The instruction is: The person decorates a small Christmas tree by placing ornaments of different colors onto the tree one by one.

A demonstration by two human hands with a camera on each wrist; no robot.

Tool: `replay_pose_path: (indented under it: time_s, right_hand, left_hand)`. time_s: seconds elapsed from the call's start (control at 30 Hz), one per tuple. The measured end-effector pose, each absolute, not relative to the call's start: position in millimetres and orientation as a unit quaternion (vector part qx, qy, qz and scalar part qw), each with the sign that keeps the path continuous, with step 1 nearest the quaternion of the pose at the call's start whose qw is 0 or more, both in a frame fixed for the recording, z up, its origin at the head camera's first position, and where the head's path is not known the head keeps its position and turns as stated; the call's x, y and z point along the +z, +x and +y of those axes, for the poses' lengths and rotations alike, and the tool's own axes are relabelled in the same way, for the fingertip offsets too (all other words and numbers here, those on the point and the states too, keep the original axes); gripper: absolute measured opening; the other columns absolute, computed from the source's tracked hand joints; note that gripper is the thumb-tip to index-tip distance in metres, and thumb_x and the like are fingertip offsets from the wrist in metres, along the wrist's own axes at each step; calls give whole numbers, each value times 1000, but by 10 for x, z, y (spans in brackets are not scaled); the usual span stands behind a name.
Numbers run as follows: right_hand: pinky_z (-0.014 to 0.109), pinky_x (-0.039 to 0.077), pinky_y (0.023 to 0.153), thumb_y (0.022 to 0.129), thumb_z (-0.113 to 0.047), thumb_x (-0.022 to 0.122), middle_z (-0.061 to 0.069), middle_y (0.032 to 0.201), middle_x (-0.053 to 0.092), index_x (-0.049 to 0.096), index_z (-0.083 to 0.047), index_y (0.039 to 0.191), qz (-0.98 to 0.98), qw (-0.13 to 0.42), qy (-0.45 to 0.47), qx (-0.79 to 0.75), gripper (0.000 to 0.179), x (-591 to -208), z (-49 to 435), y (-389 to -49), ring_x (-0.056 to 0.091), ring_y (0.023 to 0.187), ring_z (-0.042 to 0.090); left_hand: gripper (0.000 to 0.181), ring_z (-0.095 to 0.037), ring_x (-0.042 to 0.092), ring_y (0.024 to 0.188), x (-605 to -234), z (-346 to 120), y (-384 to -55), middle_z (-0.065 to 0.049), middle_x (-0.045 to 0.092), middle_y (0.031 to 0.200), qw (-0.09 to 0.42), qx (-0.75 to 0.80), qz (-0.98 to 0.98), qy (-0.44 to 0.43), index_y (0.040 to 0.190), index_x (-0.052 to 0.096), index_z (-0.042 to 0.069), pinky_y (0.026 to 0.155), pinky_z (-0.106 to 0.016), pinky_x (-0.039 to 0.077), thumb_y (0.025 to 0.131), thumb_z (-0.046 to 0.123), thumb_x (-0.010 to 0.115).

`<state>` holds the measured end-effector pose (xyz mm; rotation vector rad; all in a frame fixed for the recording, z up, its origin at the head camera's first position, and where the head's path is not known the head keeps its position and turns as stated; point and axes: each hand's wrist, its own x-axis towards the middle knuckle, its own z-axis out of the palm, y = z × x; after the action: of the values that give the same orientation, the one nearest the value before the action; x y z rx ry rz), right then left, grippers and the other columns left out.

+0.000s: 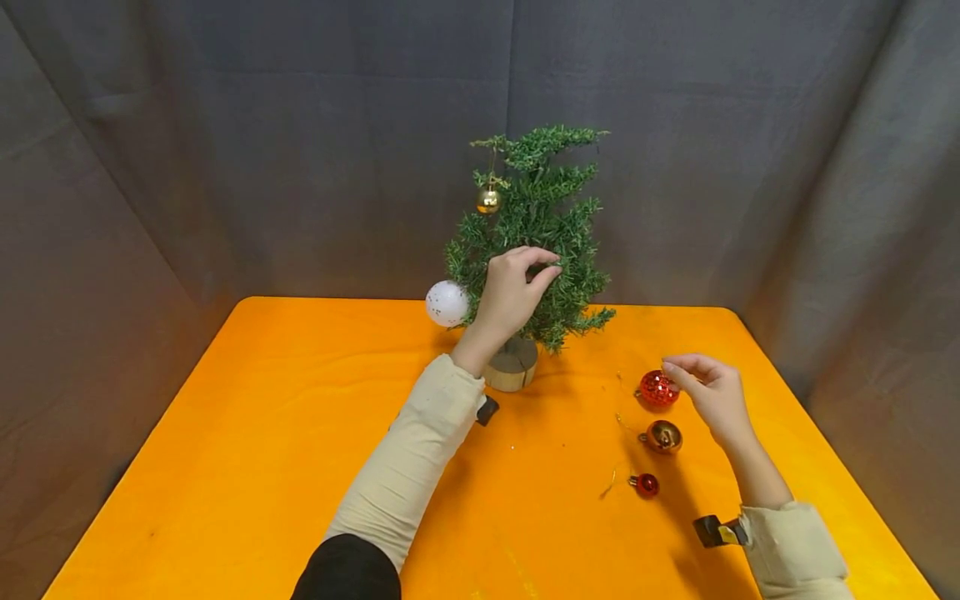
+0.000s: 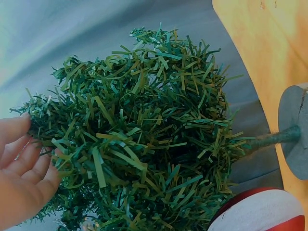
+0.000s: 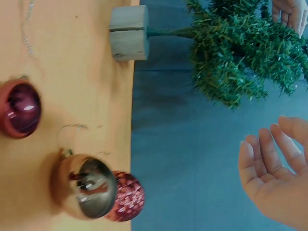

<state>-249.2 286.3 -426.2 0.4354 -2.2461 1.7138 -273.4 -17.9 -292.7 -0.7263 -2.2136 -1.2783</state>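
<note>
A small artificial Christmas tree (image 1: 551, 200) stands on a round wooden base (image 1: 512, 367). At its front my left hand (image 1: 513, 287) reaches in, thumb and fingertips around the end of a green branch (image 2: 38, 113). A small gold ball ornament (image 1: 489, 200) hangs from an upper left branch, and a white speckled ball (image 1: 447, 303) is low on the left side. My right hand (image 1: 712, 392) is held up at the right with loosely bent fingers and nothing between them. In the head view it overlaps a glittery red ball (image 1: 658, 389).
A gold ball (image 1: 663, 437) and a small red ball (image 1: 645, 485) lie in a row in front of the glittery one, strings trailing left. An orange cloth (image 1: 300, 400) covers the table. Grey curtains (image 1: 337, 167) enclose the back and sides.
</note>
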Motion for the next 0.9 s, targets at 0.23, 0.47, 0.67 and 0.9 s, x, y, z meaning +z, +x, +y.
replay_pose_path:
  time_s: [0.23,0.47,0.67,0.9]
  right_hand:
    - [17,46,62,84,-14,63,5,87,65,68,-3,97,-806,123,124,565,17,-4558,3085,-2499,58,73,18]
    - [16,47,62,84,-23,64,0,87,66,68,-8,98,-839,133,83,521,21,-4876,3241,-2491,58,72,19]
    - [14,44,61,83,-20,64,-2,84,65,67,-2,97,-831,135,88,532,23,-4727,3135,-2289,58,73,12]
    - [15,45,64,84,-19,63,-3,88,65,64,1,101,-854,137,62,497,25,-4838,3139,-2263,56,80,4]
  left_hand:
    - [18,-14,57,71,-2930,-175,-2739,-9,62,91,237,-467,-810,-264,99,66,0,64,-16,45,86,9,59]
    - [17,-14,57,69,-2928,-169,-2737,-10,62,92,236,-467,-810,-264,99,66,0,62,-16,45,86,9,59]
    - [17,-14,57,69,-2936,-163,-2743,-9,62,92,232,-470,-811,-262,100,66,0,62,-16,45,87,9,59]
    - [17,-15,57,70,-2943,-165,-2750,-9,61,92,232,-469,-810,-263,100,66,1,63,-16,45,86,9,59]
